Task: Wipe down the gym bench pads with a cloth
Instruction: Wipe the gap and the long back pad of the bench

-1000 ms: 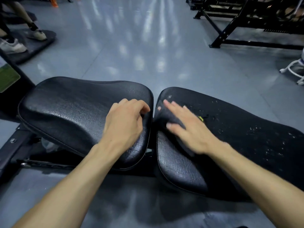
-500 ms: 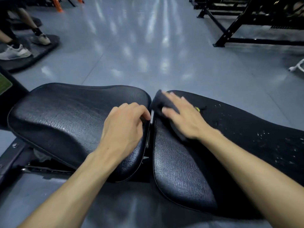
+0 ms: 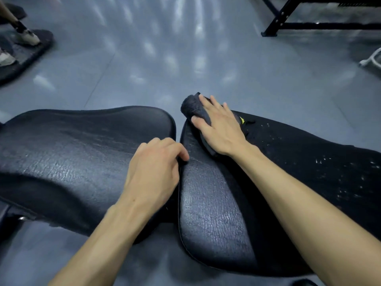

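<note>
Two pads (image 3: 216, 203); flat right hand (image 3: 220, 129) presses cloth (image 3: 193, 109) pointing 11 o'clock; left hand (image 3: 152, 174) curls over the pad edge.

Two black bench pads were in view: the left pad (image 3: 68, 157) and the right pad (image 3: 216, 213), set side by side with a narrow gap between them. One dark cloth (image 3: 193, 107) lay on the far end of the right pad. There were two hands, the left hand (image 3: 153, 172) and the right hand (image 3: 220, 129), each on a bare forearm. On the gray floor (image 3: 154, 65) at the far left lay one dark mat (image 3: 26, 56), with two shoes on it, a near shoe (image 3: 6, 58) and a far shoe (image 3: 29, 37). One black metal frame (image 3: 288, 21) stood at the upper right, and one white curved piece (image 3: 373, 60) showed at the right edge.
</note>
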A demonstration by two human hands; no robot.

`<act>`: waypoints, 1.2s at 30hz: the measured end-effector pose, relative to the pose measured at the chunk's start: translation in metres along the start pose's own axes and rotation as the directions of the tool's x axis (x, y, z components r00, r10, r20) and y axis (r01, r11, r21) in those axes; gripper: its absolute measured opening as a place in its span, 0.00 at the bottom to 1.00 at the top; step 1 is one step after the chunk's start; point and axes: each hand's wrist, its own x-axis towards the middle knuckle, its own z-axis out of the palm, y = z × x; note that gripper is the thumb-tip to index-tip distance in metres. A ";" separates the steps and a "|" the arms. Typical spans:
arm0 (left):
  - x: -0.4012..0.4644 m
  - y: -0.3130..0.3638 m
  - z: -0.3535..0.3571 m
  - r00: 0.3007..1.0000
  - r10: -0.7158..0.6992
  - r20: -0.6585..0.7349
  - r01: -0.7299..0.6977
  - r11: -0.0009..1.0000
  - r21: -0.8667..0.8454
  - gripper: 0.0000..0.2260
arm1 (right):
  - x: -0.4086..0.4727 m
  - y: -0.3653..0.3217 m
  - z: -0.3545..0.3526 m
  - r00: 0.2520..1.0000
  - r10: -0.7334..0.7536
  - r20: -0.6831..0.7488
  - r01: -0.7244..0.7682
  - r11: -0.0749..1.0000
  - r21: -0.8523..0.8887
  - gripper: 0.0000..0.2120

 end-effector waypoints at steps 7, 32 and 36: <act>0.001 0.035 -0.015 0.994 0.002 -0.106 -0.010 0.997 -0.074 0.09 | -0.015 0.017 0.009 0.984 -0.170 0.058 0.174 0.982 -0.067 0.31; -0.040 0.030 -0.014 0.990 -0.088 0.107 0.069 0.982 0.175 0.14 | -0.057 0.019 0.005 0.971 -0.199 0.129 0.216 0.967 -0.135 0.30; -0.042 0.039 -0.017 0.981 -0.142 0.129 0.118 0.977 0.175 0.12 | -0.073 0.027 -0.015 0.904 -0.349 0.247 0.378 0.923 -0.079 0.30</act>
